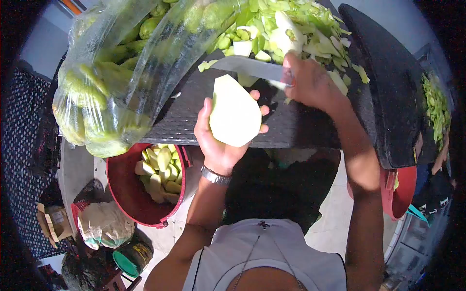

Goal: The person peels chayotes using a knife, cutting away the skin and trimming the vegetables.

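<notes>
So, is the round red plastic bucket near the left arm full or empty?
Partly full: pale green pieces lie at one side of the round red plastic bucket, leaving much of its inside bare.

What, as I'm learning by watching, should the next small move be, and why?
Probably rotate the pale piece in the left hand: no green skin shows on its visible face, but its underside is hidden; the right hand holds the knife.

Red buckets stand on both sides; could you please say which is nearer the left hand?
The left-side red bucket, holding pale pieces, is nearer the left hand; the other red bucket sits far right.
</notes>
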A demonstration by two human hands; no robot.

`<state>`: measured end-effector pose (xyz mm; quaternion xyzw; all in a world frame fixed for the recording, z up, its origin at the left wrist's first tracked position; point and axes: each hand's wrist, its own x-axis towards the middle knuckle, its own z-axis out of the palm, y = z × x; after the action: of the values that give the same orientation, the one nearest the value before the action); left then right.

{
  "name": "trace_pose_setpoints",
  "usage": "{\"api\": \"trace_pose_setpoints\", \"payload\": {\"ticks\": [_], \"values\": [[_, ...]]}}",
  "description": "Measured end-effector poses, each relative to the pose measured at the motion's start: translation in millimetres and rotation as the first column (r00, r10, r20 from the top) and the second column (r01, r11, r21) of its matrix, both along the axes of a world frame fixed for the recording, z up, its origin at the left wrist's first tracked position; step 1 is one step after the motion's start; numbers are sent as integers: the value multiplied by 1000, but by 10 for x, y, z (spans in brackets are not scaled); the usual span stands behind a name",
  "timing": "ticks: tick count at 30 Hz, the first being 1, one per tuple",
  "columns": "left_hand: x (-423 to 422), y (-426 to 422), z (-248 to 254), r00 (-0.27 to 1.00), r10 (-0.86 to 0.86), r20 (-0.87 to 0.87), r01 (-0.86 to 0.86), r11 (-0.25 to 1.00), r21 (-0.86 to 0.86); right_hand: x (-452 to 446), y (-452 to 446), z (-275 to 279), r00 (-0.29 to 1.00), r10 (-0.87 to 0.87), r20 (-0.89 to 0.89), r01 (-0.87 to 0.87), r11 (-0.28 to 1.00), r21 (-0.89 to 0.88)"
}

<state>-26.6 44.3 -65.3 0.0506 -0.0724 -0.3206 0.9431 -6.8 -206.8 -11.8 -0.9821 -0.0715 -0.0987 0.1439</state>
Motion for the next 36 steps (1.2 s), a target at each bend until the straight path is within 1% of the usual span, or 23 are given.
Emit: {"api": "trace_pose_setpoints", "payload": {"ticks": [1, 2, 3, 5, 6, 7, 9, 11, 12, 15, 18, 19, 20, 22, 23, 24, 27, 30, 33, 35, 36], "values": [[3, 9, 3, 1000, 1, 2, -1, 1000, -6, 99, -22, 40, 1000, -26, 11, 26, 996, -81], [-12, 22, -2, 1000, 4, -1, -4, 1000, -10, 248, -172, -84, 977, -17, 213, 63, 975, -212], [-28, 31, -8, 1000, 8, -4, -9, 1000, -15, 415, -425, -312, 915, 19, 403, 125, 936, -328], [-41, 33, -34, 1000, 15, 3, -15, 1000, -16, 495, -463, -327, 865, -23, 502, 188, 941, -281], [-29, 32, -39, 1000, 22, 10, -22, 1000, -19, 444, -268, -116, 904, -111, 413, 179, 975, -131], [-21, 29, -36, 1000, 21, 16, -21, 999, -26, 366, -89, 39, 936, -180, 303, 182, 983, 22], [-26, 28, -26, 1000, 11, 21, -10, 999, -36, 140, 94, 98, 978, -66, 198, 75, 996, -39], [-27, 32, 1, 1000, 3, 10, -3, 1000, -19, -17, 166, 122, 991, -13, 132, 23, 997, -76], [-27, 44, 1, 1000, 1, 3, -1, 1000, -10, -100, 174, 195, 978, 116, 171, -98, 989, -112], [-26, 40, -47, 1000, -10, -12, 10, 999, -47, -292, 8, 339, 999, -20, -42, 9, 966, -259], [-21, 17, -51, 1000, -10, -3, 9, 999, -36, -238, -448, 356, 997, -18, 82, 41, 954, -296], [-13, 3, -48, 1000, -4, 0, 4, 999, -36, -183, -703, 314, 969, 100, 224, 31, 857, -514], [-13, -8, -47, 1000, 2, 3, -2, 999, -35, -111, -985, 227, 913, 244, 327, 62, 711, -701], [-19, -10, -50, 1000, 7, 11, -7, 999, -35, -86, -979, 265, 894, 178, 411, 170, 715, -678], [-15, -7, -53, 1000, 9, 16, -8, 999, -37, -74, -925, 258, 924, -48, 379, 239, 846, -477], [-13, -8, -54, 1000, 14, 19, -13, 999, -39, -77, -812, 309, 924, -255, 284, 329, 910, -253], [5, -12, -15, 1000, 11, 16, -11, 1000, -4, -237, -649, 418, 989, -151, 6, 147, 958, -245], [-9, -55, 72, 1000, 13, 5, -13, 1000, 28, -198, -928, 413, 978, -128, 165, 168, 950, -263], [21, -100, 74, 999, -35, 32, 34, 999, 32, -157, -1183, 538, 870, -351, 346, 444, 864, -238], [57, -146, 61, 999, -39, -11, 39, 999, 25, -178, -1169, 555, 846, -517, 129, 526, 849, -51], [63, -178, 58, 999, -40, -36, 41, 999, 21, -226, -1151, 555, 819, -574, 3, 573, 819, 33]]}}
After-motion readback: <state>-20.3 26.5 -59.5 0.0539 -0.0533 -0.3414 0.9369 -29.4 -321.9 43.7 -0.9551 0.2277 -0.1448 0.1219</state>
